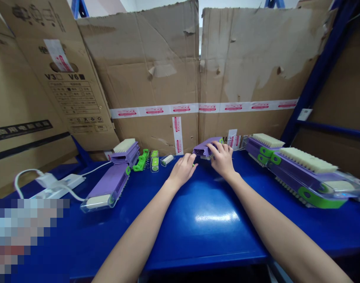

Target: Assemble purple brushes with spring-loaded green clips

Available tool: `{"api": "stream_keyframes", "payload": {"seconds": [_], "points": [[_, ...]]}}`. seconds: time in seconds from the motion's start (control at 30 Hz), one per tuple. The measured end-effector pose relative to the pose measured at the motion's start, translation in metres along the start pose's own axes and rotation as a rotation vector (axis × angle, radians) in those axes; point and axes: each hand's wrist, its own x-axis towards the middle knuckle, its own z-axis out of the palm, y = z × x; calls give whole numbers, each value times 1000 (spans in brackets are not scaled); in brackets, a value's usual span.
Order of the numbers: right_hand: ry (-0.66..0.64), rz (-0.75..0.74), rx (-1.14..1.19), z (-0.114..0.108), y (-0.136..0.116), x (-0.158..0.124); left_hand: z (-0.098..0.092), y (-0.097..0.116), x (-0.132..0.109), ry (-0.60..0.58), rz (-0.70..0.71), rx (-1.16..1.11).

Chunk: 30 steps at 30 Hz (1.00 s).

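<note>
A purple plastic housing [201, 149] with a green end and pale bristles underneath is held near the back of the blue table. My right hand [222, 159] wraps round its right part, with the fingers over the top. Close to the housing's open left end is my left hand [181, 171], its fingers pinched together. A speck of green shows at those fingertips, too small to name. Left of my left hand lie a white roller-like piece in a clear cover [167, 160], a clear case with green parts [154, 161] and a green bracket with bristles [141, 160].
On the left are purple brush units [107, 182] and a white power strip [60, 186] with cables. Larger purple brush units [303, 169] stand on the right. Cardboard sheets [156, 86] wall off the back of the blue table [209, 232]. A blue frame post [312, 70] rises at right.
</note>
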Motion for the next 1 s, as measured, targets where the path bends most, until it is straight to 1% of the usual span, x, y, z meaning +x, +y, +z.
{"api": "stream_keyframes", "payload": {"seconds": [0.1, 0.23, 0.3, 0.37, 0.47, 0.57, 0.67, 0.73, 0.9, 1.0], "points": [[-13, 29, 62, 4, 4, -1, 0, 4, 1, 16, 11, -70], [-57, -7, 199, 8, 0, -2, -4, 7, 3, 135, -89, -189], [-92, -39, 259, 9, -6, -1, -7, 8, 4, 163, -112, -212], [-122, -63, 293, 9, -12, -1, -11, 9, 6, 134, -74, -201], [-133, -65, 315, 8, -17, -1, -15, 8, 6, 67, 61, -140], [-104, -35, 321, 10, -14, -1, -17, 5, 6, 42, 169, -85], [-74, -13, 321, 13, -5, -2, -18, 1, 7, 21, 224, -36], [-70, -8, 316, 16, 0, -3, -20, -1, 8, 3, 230, 18], [-75, -21, 313, 17, 3, -3, -29, -2, 14, -72, 105, 214], [-107, -54, 295, 14, 0, -3, -35, 3, 17, -116, 81, 309]]}}
